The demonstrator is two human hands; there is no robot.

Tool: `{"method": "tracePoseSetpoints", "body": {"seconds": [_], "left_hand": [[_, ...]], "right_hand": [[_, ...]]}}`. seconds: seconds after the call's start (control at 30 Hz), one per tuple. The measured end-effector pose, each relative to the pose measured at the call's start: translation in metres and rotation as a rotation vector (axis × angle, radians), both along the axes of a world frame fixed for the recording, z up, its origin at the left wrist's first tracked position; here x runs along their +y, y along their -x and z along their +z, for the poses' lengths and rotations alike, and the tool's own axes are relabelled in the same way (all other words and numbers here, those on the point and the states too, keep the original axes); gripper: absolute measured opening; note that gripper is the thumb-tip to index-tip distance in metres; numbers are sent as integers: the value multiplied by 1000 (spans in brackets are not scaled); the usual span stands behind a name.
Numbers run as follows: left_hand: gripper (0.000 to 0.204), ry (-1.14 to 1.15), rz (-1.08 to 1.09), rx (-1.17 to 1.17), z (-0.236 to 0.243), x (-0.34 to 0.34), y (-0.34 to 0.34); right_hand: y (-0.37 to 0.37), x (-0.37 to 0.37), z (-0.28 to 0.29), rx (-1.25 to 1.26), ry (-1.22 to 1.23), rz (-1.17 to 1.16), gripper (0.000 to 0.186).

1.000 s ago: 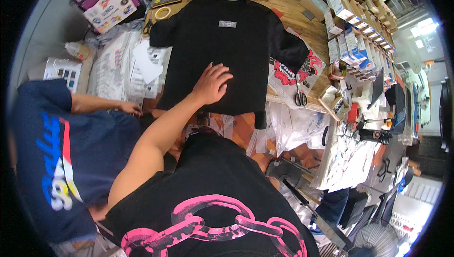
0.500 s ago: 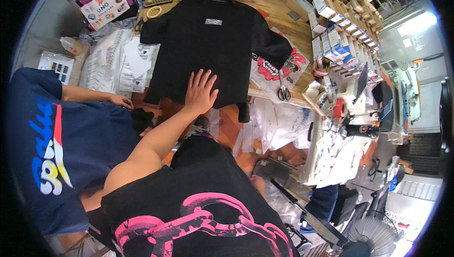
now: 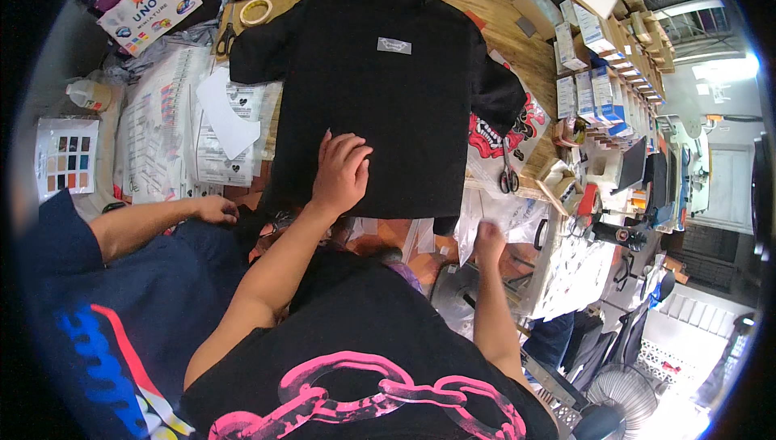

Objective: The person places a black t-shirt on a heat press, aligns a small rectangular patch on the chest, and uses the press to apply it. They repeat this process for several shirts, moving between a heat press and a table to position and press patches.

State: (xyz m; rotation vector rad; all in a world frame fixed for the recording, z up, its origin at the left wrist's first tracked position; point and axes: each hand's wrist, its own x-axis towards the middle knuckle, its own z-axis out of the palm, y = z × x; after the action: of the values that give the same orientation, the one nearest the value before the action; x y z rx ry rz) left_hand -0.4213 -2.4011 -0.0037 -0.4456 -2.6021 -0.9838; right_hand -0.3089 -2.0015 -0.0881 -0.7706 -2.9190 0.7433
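A black T-shirt (image 3: 372, 116) lies spread over the wooden table, its hem hanging past the front edge. A small pale rectangular label or transfer (image 3: 394, 45) sits near its collar. My left hand (image 3: 343, 171) rests on the lower part of the shirt, open, with its fingers a little bent and nothing held. To the right of the hem, my right hand (image 3: 489, 243) is raised off the shirt and slightly blurred. Its fingers are closed, and a thin line shows just above them; whatever they hold, if anything, I cannot make out.
A co-worker's hand (image 3: 217, 209) is at the left, near the hem. Scissors (image 3: 508, 175) lie beside a red printed sheet (image 3: 489, 139) at the right. A tape roll (image 3: 256, 11), black scissors (image 3: 226, 38) and stacked plastic packs (image 3: 162, 124) are on the left. Boxes (image 3: 594, 96) line the right.
My left hand has drawn its spread fingers closer together on the shirt. My right hand has risen into plain view beside the table. The whole view has shifted.
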Motion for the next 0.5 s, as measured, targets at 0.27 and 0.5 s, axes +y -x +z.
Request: {"method": "tracePoseSetpoints", "body": {"seconds": [0.27, 0.5], "left_hand": [[29, 93, -29, -125, -5, -6, 3], [30, 124, -37, -148, 1, -6, 6]], "right_hand": [[290, -165, 110, 423, 113, 588, 13], [390, -195, 67, 317, 71, 568, 18]]}}
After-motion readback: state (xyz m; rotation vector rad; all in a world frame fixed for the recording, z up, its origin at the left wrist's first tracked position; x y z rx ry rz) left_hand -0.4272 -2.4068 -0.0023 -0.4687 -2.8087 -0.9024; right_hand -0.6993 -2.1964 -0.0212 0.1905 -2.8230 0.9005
